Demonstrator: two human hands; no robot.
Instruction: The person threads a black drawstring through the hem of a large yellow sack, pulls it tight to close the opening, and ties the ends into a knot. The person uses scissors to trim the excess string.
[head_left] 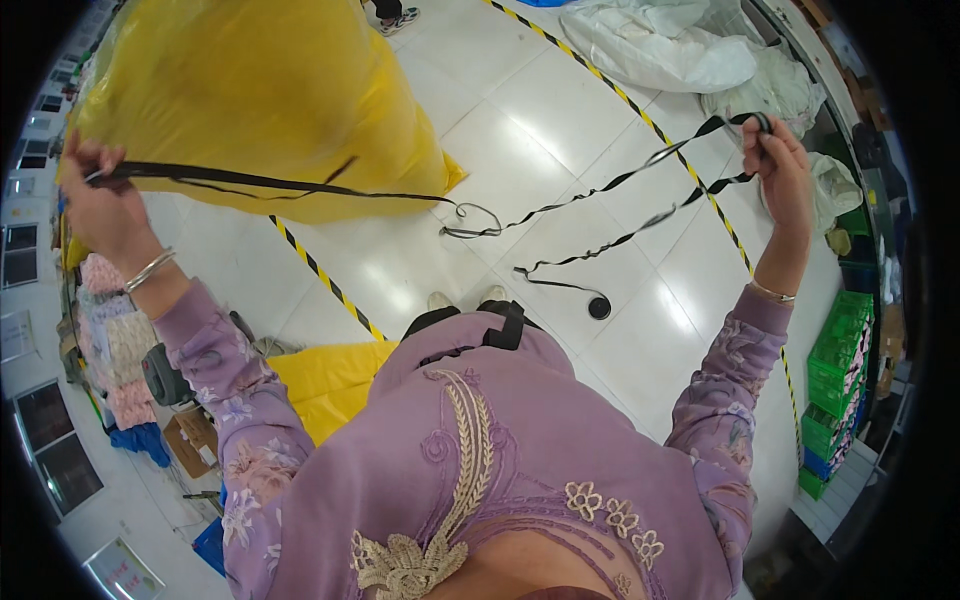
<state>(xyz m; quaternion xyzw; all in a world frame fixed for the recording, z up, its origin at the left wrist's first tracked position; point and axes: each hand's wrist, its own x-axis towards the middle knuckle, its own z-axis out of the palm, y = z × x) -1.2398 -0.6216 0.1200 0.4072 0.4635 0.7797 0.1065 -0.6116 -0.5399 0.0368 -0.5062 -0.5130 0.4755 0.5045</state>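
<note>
My left hand (108, 205) is raised at the far left, its fingers closed on a bunch of narrow black ribbon (250, 184). From there the ribbon runs toward the middle and ends in loose curls low over the floor. At the far right my right hand (782, 180) is closed on a loop of the same ribbon. Two twisted lengths sag from it toward the middle. One of them leads down to a small black roll (599, 307) lying on the tiles. Whether all the lengths are one piece, I cannot tell.
A large full yellow bag (250, 90) stands behind my left hand. White sacks (660, 45) lie at the back right, with green crates (838, 345) along the right. Yellow-black tape (620, 92) marks the tiled floor. A person's shoe (400, 20) shows at the top.
</note>
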